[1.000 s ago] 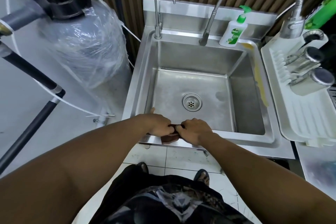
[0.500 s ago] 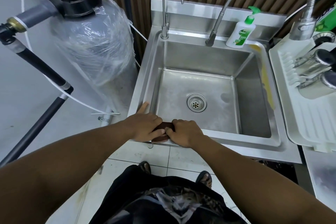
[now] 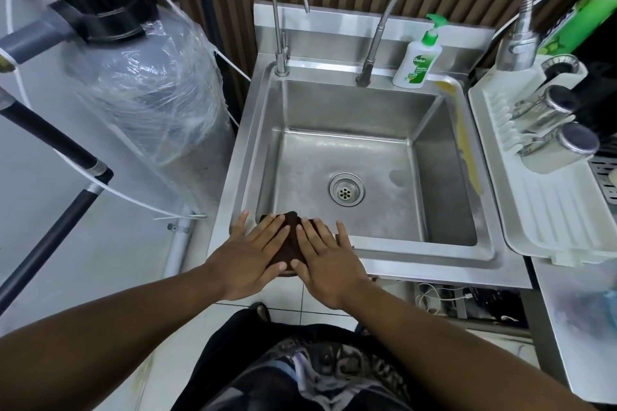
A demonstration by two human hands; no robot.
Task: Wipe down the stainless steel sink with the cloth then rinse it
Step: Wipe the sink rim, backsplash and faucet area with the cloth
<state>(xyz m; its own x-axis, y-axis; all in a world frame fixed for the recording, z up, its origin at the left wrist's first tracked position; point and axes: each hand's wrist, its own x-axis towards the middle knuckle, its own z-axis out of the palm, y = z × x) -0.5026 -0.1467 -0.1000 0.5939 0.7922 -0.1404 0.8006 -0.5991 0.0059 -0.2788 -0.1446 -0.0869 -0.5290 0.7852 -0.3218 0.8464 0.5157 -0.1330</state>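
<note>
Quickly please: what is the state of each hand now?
Left hand: open, fingers flat, pressing the dark brown cloth.
Right hand: open, fingers flat on the same cloth.

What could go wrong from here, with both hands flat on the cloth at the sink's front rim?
The cloth lies across the narrow front rim of the sink under the left hand and right hand; a push might slide it off toward the floor. The flexible faucet's spray head hangs over the white drainer tray, so rinsing may wet that instead. The soap bottle on the back ledge could be knocked.
</note>
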